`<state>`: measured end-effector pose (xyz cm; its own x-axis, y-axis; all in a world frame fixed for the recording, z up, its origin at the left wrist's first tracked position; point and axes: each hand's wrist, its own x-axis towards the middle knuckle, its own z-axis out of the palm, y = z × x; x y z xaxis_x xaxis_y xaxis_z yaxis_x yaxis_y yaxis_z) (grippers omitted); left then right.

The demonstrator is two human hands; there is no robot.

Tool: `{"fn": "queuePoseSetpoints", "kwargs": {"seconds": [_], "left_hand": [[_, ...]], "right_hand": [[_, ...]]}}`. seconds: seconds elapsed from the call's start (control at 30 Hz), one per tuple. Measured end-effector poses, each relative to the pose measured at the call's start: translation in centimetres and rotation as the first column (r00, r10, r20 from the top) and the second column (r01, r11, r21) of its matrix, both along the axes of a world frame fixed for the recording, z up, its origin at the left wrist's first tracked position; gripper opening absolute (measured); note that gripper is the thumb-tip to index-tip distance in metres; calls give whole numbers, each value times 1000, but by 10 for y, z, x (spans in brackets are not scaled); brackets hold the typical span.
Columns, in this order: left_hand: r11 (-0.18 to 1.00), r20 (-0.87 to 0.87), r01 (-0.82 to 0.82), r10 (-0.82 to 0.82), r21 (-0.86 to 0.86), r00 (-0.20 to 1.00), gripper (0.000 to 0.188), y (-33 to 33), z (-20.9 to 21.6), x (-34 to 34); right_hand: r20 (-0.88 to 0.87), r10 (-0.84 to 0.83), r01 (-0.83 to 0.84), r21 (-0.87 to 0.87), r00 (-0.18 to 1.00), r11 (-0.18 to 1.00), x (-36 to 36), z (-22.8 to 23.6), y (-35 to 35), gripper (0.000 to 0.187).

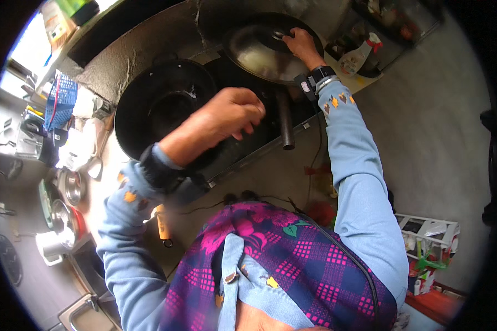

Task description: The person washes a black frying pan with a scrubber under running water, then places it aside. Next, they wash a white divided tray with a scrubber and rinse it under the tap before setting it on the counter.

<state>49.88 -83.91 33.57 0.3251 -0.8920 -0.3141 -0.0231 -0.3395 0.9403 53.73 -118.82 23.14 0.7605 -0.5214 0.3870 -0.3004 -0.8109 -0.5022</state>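
Observation:
My right hand (305, 47) grips the knob of a large domed metal wok lid (259, 55), which lies over the far-right burner. From under the lid a dark tubular handle (285, 121) points toward me. My left hand (232, 116) hovers over the near-right side of an uncovered black wok (154, 102) on the left burner. Its fingers are loosely curled, and nothing shows in them. Inside the wok I see bare dark metal with a small bright patch near its far right wall.
Behind the hob (243, 151) rises a wall covered in foil. A spray bottle (360, 55) stands right of the lid. Along the left counter are a blue plastic basket (62, 99), metal bowls (72, 186) and a white pot (49, 247). A white rack (431, 229) stands lower right.

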Motion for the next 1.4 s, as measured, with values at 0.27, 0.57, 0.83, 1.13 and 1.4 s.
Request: {"fn": "queuePoseSetpoints", "kwargs": {"seconds": [0.27,0.57,0.83,1.13,1.4], "left_hand": [[983,257,164,-138,-85,956,26,-42,-42,-10],[993,132,-115,116,-8,985,28,-70,-76,0],[968,180,-213,188,134,966,28,-81,-111,21],[867,88,-367,359,337,929,23,-14,-90,50],[773,106,-516,517,369,850,20,82,-43,17]], "right_hand": [[-375,93,-115,-35,922,993,71,-8,-36,40],[-159,359,-241,492,920,836,60,19,-83,32],[141,375,-322,815,916,481,40,59,-201,27],[475,455,-652,632,753,420,-16,69,-207,32],[429,359,-559,618,829,553,-13,57,-219,39]]}}
